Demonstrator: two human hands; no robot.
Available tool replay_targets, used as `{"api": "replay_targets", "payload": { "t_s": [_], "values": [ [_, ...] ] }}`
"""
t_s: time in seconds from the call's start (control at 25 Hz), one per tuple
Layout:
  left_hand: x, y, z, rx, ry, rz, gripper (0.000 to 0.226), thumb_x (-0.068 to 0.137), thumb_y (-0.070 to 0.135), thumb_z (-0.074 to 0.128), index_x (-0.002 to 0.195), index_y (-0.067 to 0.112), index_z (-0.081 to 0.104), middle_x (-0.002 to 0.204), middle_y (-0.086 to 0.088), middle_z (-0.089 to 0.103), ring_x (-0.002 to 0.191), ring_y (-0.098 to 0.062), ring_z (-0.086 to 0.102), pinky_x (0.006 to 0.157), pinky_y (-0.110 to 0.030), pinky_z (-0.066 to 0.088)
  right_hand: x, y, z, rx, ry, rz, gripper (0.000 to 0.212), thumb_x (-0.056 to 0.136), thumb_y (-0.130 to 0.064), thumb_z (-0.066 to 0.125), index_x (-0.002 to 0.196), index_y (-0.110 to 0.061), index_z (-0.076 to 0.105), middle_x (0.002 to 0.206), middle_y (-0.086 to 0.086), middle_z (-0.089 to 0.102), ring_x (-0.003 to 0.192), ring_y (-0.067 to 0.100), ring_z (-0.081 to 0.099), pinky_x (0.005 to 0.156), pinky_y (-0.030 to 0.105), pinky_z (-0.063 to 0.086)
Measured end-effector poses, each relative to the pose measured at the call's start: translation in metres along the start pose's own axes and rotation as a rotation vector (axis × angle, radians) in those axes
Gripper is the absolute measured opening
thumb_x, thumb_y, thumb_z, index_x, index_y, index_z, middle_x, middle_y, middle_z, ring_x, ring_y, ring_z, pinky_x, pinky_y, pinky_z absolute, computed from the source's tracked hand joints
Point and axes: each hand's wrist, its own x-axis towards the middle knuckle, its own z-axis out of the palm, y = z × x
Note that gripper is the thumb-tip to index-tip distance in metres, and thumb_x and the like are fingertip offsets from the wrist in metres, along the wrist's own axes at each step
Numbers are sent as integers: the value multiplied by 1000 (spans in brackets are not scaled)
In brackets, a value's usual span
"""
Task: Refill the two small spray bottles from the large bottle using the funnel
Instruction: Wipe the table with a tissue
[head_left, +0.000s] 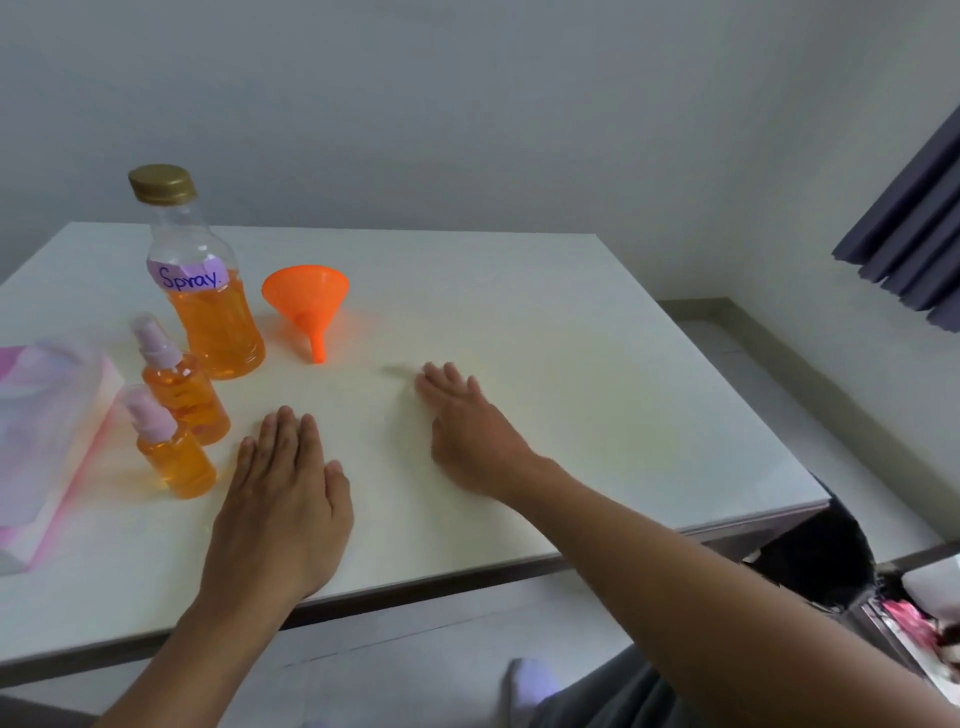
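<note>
The table (519, 364) is white and bears everything at its left end. The large bottle (208, 312) stands upright at the back, gold cap on, about two-thirds full of orange liquid; it looks like thin clear plastic, likely heavy for one hand and apt to dent, so take it round the ribbed lower body. The funnel (307, 299) lies on its side just right of it, light and stiff; pinch its rim. Two spray bottles (182, 400) (174, 457) stand capped in front, already orange-filled, light, easily tipped; hold each round the body. Left hand (283, 493) and right hand (467, 426) rest flat on the table, fingers loosely together, holding nothing
</note>
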Motion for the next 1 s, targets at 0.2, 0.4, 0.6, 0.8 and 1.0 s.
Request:
{"api": "replay_targets", "payload": {
  "t_s": [0.2,0.4,0.6,0.8,1.0],
  "values": [
    [0,0,1,12,15,15,64,99,41,5,155,12,0,163,-7,-8,150,-20,-8,119,-33,-6,-40,84,-33,-45,-24,-194,61,102,3,40,159,-17,34,167,-3,27,156,9,15,129,30,7],
    [-1,3,-1,49,19,-13,63,100,41,8,156,12,4,164,-7,-4,151,-21,-5,120,-34,-4,-43,118,-40,4,195,435,70,94,6,30,160,-18,29,170,-1,20,159,22,9,129,38,10],
    [-6,24,-3,95,88,144,56,102,34,25,153,11,26,161,-8,20,150,-23,13,121,-38,4,-61,64,-26,126,23,-43,60,101,6,31,158,-15,37,166,-1,29,156,13,19,128,27,9],
    [-18,102,8,-135,82,404,51,97,26,44,148,16,39,155,0,37,147,-14,24,121,-29,9,-98,108,-74,275,293,81,39,109,-16,43,145,-22,57,125,-4,72,109,11,71,101,24,52],
    [-5,179,32,-185,-26,491,58,100,40,35,153,19,24,163,3,15,150,-11,5,121,-26,-1,-149,210,-116,436,750,486,30,107,-14,47,130,-13,67,109,-2,69,78,6,73,80,34,63]
  ]
}}
